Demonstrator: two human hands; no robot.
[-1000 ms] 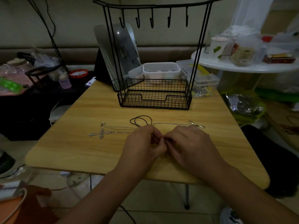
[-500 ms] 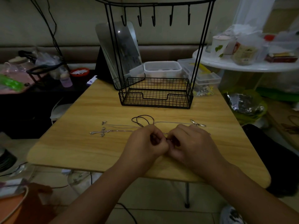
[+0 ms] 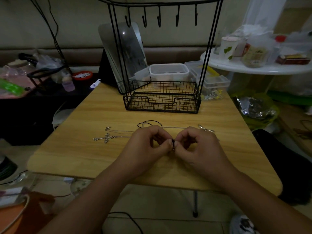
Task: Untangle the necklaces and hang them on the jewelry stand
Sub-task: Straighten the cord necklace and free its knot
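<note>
Tangled necklaces lie on the wooden table: a silver chain with a cross pendant to the left, a black cord looped behind my hands, and a silver clasp to the right. My left hand and my right hand meet fingertip to fingertip and pinch a small dark piece of the necklaces between them. The black wire jewelry stand stands at the back of the table, and its hooks carry nothing.
A tilted mirror and plastic boxes stand behind the stand. A white round table with cups and jars is at the right. Clutter fills the dark shelf at the left. The table's front edge is close to my forearms.
My hands have turned and lifted a little, so the fingertips and the dark piece pinched between them now show. The necklaces on the table lie as before.
</note>
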